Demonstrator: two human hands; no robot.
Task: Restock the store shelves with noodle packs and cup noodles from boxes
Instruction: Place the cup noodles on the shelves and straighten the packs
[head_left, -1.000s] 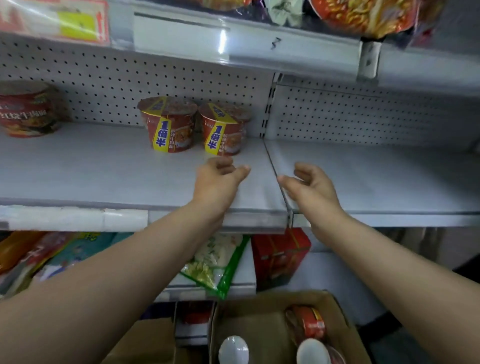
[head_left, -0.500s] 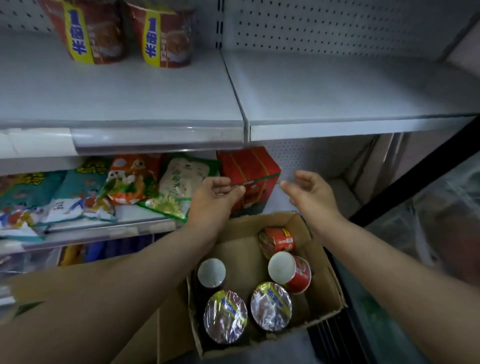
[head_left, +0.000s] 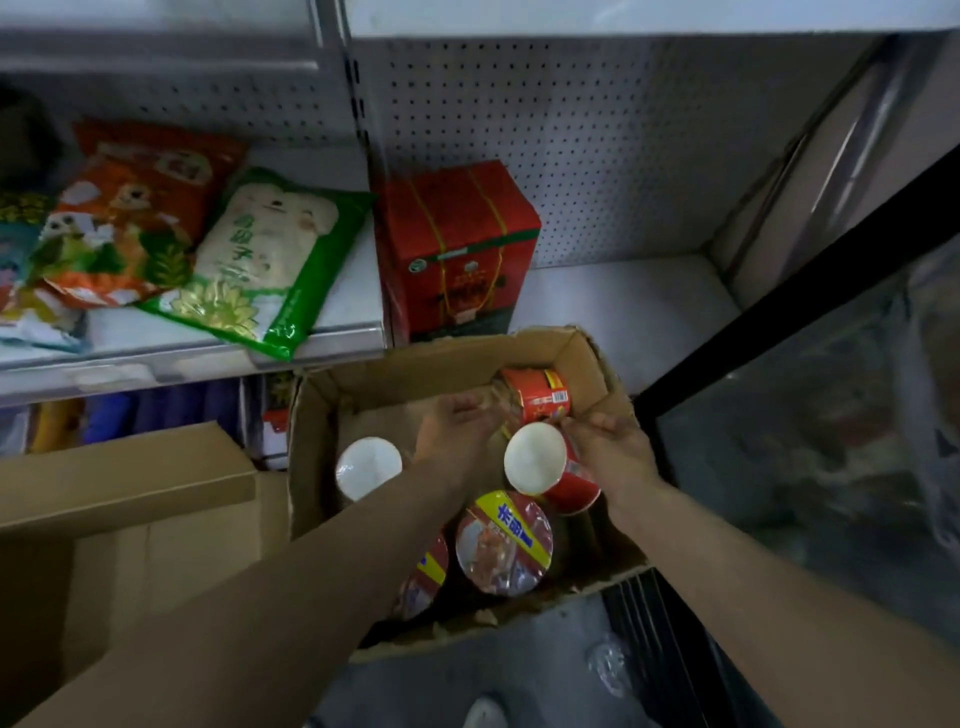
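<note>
An open cardboard box (head_left: 447, 361) stands on the floor below the shelves and holds several cup noodles. One red cup (head_left: 537, 397) lies on its side at the back right. A tilted cup (head_left: 535, 465) shows its white base, and another white base (head_left: 368, 467) faces up at the left. An upright cup (head_left: 504, 543) shows its printed lid; a further lid (head_left: 428, 577) is partly hidden by my left forearm. My left hand (head_left: 457, 426) reaches into the box with relaxed fingers, holding nothing. My right hand (head_left: 608, 447) lies against the tilted cup's right side, its fingers loose.
A red gift box (head_left: 457, 249) stands on the low shelf behind the box. Snack bags (head_left: 260, 260) lie on the shelf to the left. A second cardboard box (head_left: 130, 493) sits at my left. A black-framed glass cabinet (head_left: 779, 322) closes off the right side.
My view has dropped from the upper shelf to the floor box. Both hands have come down from the shelf edge into the box, on either side of the tilted cup.
</note>
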